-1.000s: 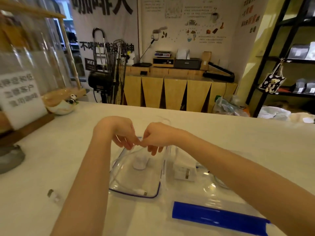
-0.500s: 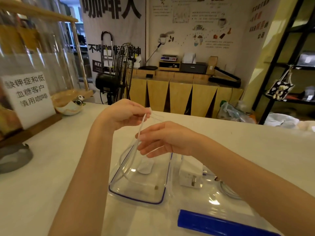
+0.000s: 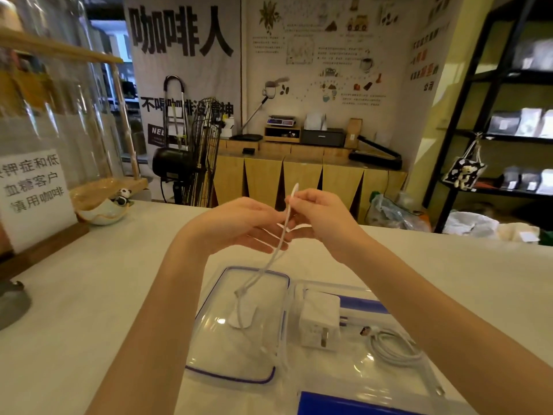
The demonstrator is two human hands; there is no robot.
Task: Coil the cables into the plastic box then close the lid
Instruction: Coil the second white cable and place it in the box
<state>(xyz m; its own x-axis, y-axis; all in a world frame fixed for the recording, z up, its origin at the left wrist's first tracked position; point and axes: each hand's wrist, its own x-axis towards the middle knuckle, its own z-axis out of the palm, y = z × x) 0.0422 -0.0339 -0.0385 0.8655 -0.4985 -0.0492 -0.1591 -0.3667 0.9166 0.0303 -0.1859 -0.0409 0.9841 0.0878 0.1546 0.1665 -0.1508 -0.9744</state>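
Note:
A thin white cable (image 3: 276, 253) is doubled into a loop that sticks up between my hands, and its lower part hangs down into a clear plastic piece with a blue rim (image 3: 239, 330) on the table. My right hand (image 3: 320, 217) pinches the loop near its top. My left hand (image 3: 245, 226) is beside it with fingers stretched under the cable. A second coiled white cable (image 3: 395, 351) and a white charger plug (image 3: 320, 324) lie in a clear container with blue clips (image 3: 359, 304) to the right.
A glass display case with a paper sign (image 3: 33, 193) stands at the left. A small bowl with a panda figure (image 3: 104, 208) sits near it. A grey round base (image 3: 12, 304) is at the left edge. The pale table (image 3: 449, 271) extends right.
Both hands rose from just above the clear piece, lifting the cable. The right hand went from below the left to level with it and now pinches the loop.

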